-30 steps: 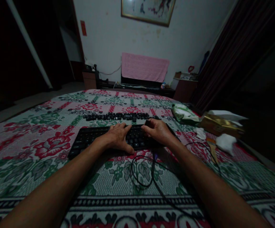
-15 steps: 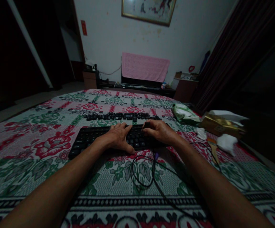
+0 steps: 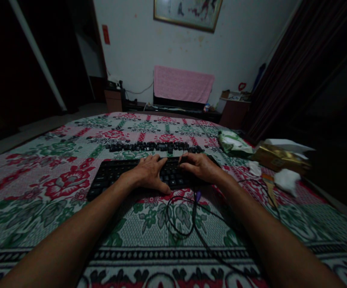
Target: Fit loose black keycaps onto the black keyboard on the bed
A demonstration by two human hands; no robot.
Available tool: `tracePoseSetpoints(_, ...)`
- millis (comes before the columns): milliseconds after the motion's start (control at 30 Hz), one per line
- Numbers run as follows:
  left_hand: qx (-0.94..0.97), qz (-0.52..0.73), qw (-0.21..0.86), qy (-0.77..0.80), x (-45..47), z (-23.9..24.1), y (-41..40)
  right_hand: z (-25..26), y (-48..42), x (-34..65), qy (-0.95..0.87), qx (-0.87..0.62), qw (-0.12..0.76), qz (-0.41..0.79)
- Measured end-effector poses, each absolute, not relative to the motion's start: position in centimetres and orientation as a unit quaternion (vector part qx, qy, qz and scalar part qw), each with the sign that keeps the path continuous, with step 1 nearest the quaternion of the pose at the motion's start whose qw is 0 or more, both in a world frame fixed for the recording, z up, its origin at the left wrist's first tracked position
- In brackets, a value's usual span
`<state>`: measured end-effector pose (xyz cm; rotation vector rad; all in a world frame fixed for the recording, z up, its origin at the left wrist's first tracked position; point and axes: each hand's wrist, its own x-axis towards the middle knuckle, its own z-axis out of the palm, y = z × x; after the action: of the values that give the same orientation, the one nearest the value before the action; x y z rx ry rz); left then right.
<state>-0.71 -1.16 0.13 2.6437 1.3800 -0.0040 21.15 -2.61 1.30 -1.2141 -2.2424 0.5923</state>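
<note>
A black keyboard (image 3: 113, 176) lies on a flowered bedspread in front of me. My left hand (image 3: 147, 173) rests flat on its middle, fingers stretched over the keys and thumb at the near edge. My right hand (image 3: 200, 167) sits over the keyboard's right part with its fingers curled and the tips pinched together above the keys; what they grip is too dark to name. A row of loose black keycaps (image 3: 152, 147) lies just beyond the keyboard. The keyboard's cable (image 3: 179, 218) loops on the spread between my forearms.
A green-white packet (image 3: 232, 143), a gold box (image 3: 277, 158), white tissue (image 3: 285, 179) and a small brush (image 3: 269, 188) lie at the bed's right edge. Beyond the bed stands a low cabinet with a pink cloth (image 3: 183, 85) against the wall.
My right hand has shifted slightly left and down toward the keys. My left hand stays where it was on the keyboard.
</note>
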Motion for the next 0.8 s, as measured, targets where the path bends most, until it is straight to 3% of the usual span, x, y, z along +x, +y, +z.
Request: tracePoseSetpoints(800, 0.884, 0.002, 0.077, 0.461, -0.7, 0.1, -1.1, 0.9, -2.9, 18.4, -0.746, -0.581, 0.308, 0.104)
